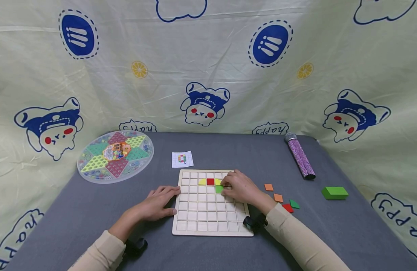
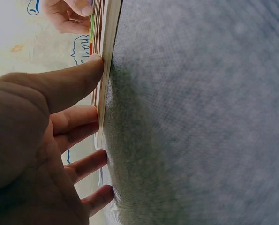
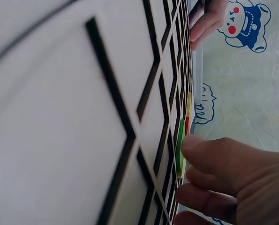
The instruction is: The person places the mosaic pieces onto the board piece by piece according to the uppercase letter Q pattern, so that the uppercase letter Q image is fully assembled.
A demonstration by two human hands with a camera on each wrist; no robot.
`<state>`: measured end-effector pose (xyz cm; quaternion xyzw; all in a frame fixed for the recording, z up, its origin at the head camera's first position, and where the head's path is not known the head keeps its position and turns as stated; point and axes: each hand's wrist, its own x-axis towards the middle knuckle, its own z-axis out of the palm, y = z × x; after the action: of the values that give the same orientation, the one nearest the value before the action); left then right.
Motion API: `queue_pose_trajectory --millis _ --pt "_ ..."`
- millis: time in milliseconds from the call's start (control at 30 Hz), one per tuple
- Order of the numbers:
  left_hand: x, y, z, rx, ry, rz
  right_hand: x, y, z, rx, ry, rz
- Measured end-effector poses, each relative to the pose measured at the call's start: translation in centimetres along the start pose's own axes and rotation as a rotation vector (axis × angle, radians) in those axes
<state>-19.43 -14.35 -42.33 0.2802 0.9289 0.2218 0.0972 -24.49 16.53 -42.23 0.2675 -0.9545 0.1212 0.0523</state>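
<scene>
A white grid board [image 1: 197, 216] lies on the grey cloth in front of the person. My left hand [image 1: 157, 203] rests at its left edge, thumb and fingers touching the rim, as the left wrist view [image 2: 31, 126] also shows. Over the upper right cells, my right hand [image 1: 242, 187] pinches a green square tile [image 1: 219, 189] at the grid, thumb against it in the right wrist view. Beside it in the top row sit a red square tile [image 1: 210, 181] and yellow tiles [image 1: 202, 182], one partly covered by the right fingers.
Right of the board lie orange tiles [image 1: 268, 187], a red tile [image 1: 287, 208] and a green piece [image 1: 294, 204]. Farther right are a green block [image 1: 335, 193] and a purple microphone [image 1: 300, 158]. A pattern card [image 1: 176, 160] and a round game board [image 1: 133, 153] lie behind.
</scene>
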Motion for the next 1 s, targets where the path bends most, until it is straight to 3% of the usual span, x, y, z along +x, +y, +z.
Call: queue_pose_trajectory --millis 433,1000 --pt "0.0 0.0 0.0 0.004 -0.001 0.003 -0.9 0.5 -2.0 0.032 0.033 0.047" --pt "0.1 -0.1 0.1 0.003 0.001 0.005 -4.3 2.9 -3.0 0.058 0.117 0.037"
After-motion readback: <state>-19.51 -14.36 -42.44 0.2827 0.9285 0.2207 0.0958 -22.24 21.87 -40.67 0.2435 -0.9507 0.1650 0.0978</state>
